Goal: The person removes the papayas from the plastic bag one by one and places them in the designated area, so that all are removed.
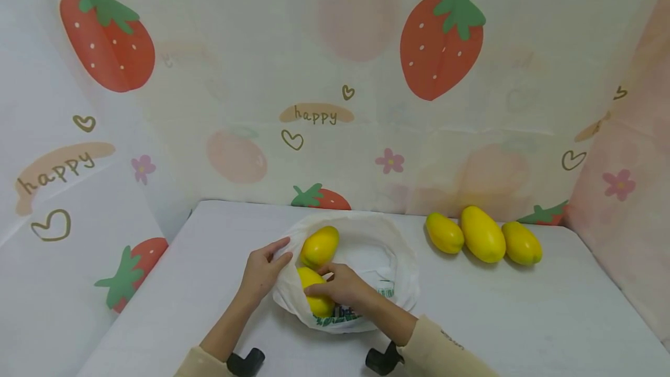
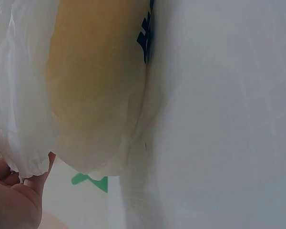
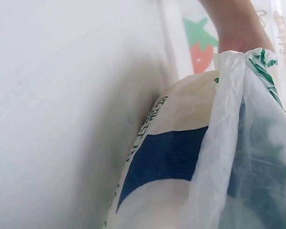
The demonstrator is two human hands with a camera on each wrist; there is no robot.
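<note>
A white plastic bag (image 1: 405, 272) with green and blue print lies on the table, its mouth turned up. My left hand (image 1: 260, 272) grips the left side of its rim; the left wrist view shows fingers (image 2: 14, 191) bunched around the thin plastic. Inside the bag are two oval yellow fruits. My right hand (image 1: 345, 287) reaches in over the front rim and holds the nearer fruit (image 1: 320, 305) between thumb and fingers. Just behind it lies the other fruit (image 1: 320, 246), against the bag's left wall. In the right wrist view the bag (image 3: 157, 152) hides the right fingers.
Three more yellow fruits sit in a row at the back right: a small one (image 1: 444, 233), a larger one (image 1: 483, 234) and another small one (image 1: 521, 243). A strawberry-print curtain (image 1: 366, 74) hangs behind the white table (image 1: 523, 319). Dark brackets (image 1: 384, 359) show at its front edge.
</note>
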